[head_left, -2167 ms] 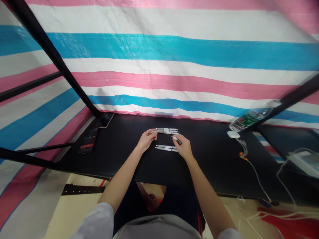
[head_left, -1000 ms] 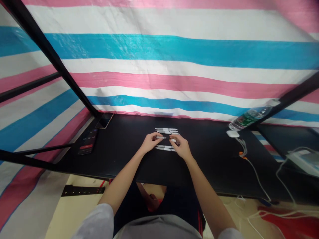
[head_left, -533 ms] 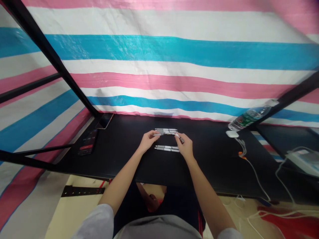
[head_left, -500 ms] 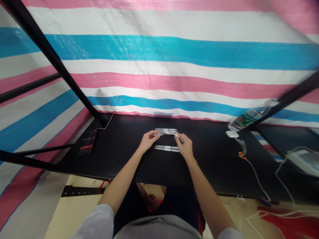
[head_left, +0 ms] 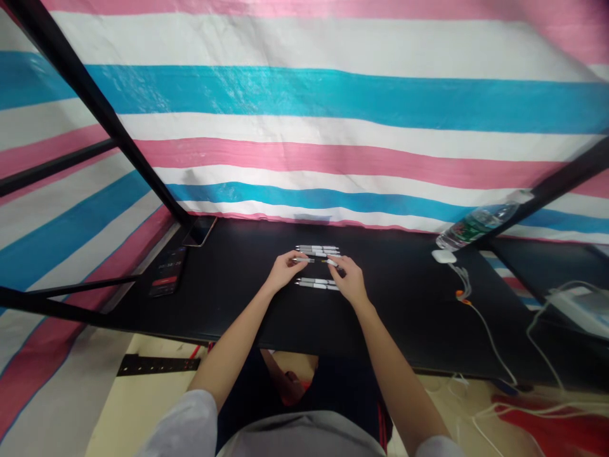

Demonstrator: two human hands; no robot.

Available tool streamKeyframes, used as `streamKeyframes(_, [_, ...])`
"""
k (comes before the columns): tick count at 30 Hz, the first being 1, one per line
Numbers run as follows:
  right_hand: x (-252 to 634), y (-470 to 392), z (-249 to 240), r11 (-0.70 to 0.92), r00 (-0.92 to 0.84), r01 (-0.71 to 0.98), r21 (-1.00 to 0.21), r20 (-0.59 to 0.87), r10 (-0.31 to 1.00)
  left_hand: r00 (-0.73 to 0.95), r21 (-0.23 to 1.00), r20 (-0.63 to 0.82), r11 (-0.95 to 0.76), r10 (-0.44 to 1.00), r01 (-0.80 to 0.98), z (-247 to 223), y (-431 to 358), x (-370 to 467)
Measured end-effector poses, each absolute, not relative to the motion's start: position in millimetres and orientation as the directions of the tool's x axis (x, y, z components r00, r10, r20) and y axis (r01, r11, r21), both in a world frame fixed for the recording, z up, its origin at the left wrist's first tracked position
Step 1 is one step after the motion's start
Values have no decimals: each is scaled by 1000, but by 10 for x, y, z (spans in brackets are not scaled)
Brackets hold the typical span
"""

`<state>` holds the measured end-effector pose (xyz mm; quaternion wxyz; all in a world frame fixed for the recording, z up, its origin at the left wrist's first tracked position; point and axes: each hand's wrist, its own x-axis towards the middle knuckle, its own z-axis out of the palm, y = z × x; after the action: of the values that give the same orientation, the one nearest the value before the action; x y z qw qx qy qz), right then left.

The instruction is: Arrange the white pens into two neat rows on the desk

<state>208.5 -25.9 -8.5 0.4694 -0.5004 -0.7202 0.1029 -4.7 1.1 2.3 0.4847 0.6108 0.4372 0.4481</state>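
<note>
My left hand is closed in a pinch on the grey front part of a pen, which points toward my right. My right hand pinches the white rear part of a pen, with a thin yellowish end sticking out toward the left. A small dark gap lies between the two parts. Just beyond my fingers, several grey and white pens lie side by side on the black table. Nearer to me, between my wrists, are more pens, their right ends close to my right hand.
Two phones lie at the left, one lit phone and one dark phone. At the right, a plastic bottle leans near a white charger with a cable. Black frame bars and striped sheeting enclose the table.
My right hand has shifted slightly left and turned, and the pen part in it now lines up with the one in my left hand. My left hand has barely moved.
</note>
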Motion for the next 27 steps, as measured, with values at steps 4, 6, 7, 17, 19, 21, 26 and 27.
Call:
streamKeyframes(4, [2074,-256,-109,502,-108,624,-599,570,814,232,983,123,-150,965,103,28,8,-49])
streamKeyframes(6, [2061,-264,-104,512,-133,613,-602,559,818,240,983,119,-148,963,106,29,4,-48])
streamKeyframes(7, [2053,-270,-97,515,-140,604,-608,556,820,242,984,116,-145,963,106,29,2,-46])
streamKeyframes(17, [2021,-329,-3,538,-149,580,-612,569,808,277,984,86,-124,957,125,45,-17,-45])
streamKeyframes(19, [2029,-331,-5,517,-135,575,-633,550,824,276,983,87,-127,957,132,64,-24,-49])
streamKeyframes(21, [2035,-330,-7,509,-135,560,-654,534,835,275,982,92,-132,957,133,79,-29,-49])
streamKeyframes(26, [2039,-319,-16,523,-162,535,-664,526,835,264,982,103,-141,959,129,95,-36,-48])
streamKeyframes(27, [2039,-314,-21,532,-170,528,-662,531,830,262,982,102,-139,960,126,93,-36,-49])
